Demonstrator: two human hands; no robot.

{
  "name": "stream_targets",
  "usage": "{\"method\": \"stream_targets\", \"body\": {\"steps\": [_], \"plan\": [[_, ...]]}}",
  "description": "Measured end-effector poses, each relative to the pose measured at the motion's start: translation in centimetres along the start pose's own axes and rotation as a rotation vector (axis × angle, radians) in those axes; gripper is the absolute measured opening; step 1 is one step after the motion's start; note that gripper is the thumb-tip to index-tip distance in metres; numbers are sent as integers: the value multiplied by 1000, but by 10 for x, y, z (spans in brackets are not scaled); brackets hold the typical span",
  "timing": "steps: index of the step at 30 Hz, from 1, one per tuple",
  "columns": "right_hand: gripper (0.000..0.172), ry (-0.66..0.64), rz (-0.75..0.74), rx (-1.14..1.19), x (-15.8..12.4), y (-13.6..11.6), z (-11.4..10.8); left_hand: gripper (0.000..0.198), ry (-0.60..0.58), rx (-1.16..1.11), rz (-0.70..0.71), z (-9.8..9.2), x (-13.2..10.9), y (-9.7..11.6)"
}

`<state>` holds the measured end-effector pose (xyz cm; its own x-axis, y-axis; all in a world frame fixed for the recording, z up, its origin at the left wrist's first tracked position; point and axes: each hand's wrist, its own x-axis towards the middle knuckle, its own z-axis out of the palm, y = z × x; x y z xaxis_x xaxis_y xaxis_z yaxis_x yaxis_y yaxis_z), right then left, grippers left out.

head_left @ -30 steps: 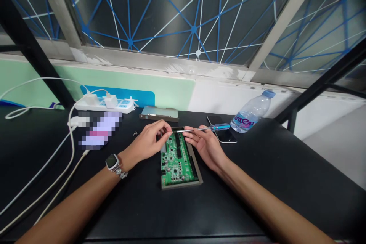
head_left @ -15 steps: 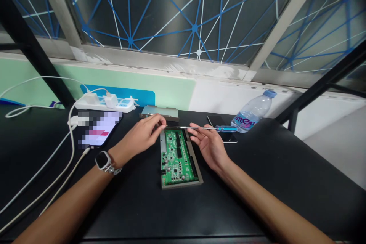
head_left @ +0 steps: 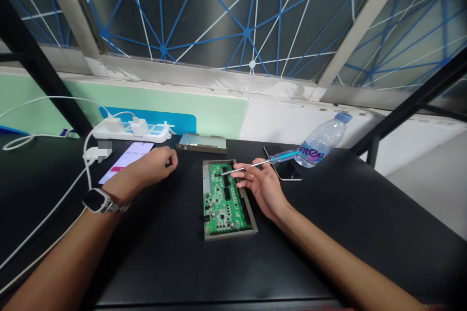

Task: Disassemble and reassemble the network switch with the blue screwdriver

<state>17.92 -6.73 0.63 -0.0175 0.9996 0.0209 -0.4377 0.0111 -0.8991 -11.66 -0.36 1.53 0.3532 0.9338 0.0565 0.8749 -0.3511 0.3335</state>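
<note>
A screwdriver (head_left: 283, 156) with a clear blue handle lies across the fingers of my right hand (head_left: 263, 188); its metal shaft points left over a green circuit board (head_left: 216, 189). The board sits in a shallow metal tray (head_left: 233, 237) on the black table. Whether the tip touches the board I cannot tell. My left hand (head_left: 155, 167) is off to the left of the tray, beside a lit phone (head_left: 122, 163). Its fingers are curled together, and anything small between them is hidden.
Behind the tray lies a flat metal cover (head_left: 204, 143). A white power strip (head_left: 156, 132) with plugs and cables (head_left: 44, 226) is at the back left. At the back right, a water bottle (head_left: 323, 141) leans by a dark phone (head_left: 290, 171).
My left hand has moved left from the screwdriver's tip to beside the lit phone. In my right hand the screwdriver has tilted, its tip now lower over the board.
</note>
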Motion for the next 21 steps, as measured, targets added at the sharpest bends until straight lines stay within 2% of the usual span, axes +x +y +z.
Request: {"method": "stream_targets", "body": {"steps": [4,9,14,21], "plan": [[39,4,-5,-16,1,0,0,13,-44,-6,-71,0,-1,3],[39,-12,-20,-28,1,1,0,24,-8,-39,-55,2,-1,1],[38,-20,-25,-35,1,2,0,18,-51,-78,-67,-1,2,0],[41,-24,-24,-51,0,1,0,19,-41,-126,-28,0,4,-6]]}}
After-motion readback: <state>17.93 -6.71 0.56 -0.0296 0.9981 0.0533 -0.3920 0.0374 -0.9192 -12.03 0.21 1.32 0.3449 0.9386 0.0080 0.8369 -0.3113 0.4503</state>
